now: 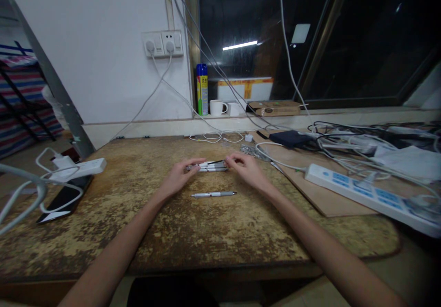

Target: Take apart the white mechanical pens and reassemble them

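Several white and grey pens (212, 167) lie side by side on the worn wooden table, stretched between my two hands. My left hand (179, 176) has its fingers and thumb closed around the left ends of these pens. At their right ends, the thumb and fingers of my right hand (248, 171) are pinched together. A thin dark stick-like piece (216, 162) runs along the top of the group toward my right fingertips; its kind is too small to tell. Nearer to me, apart from both hands, a single white and grey pen (213, 194) lies crosswise.
At right, a long white power strip (358, 192) rests on a brown board (320, 201) beside tangled cables. Another power strip (86, 168) and a dark flat object (65, 199) are at left. A spray can (202, 91) and white mug (217, 108) stand on the sill.
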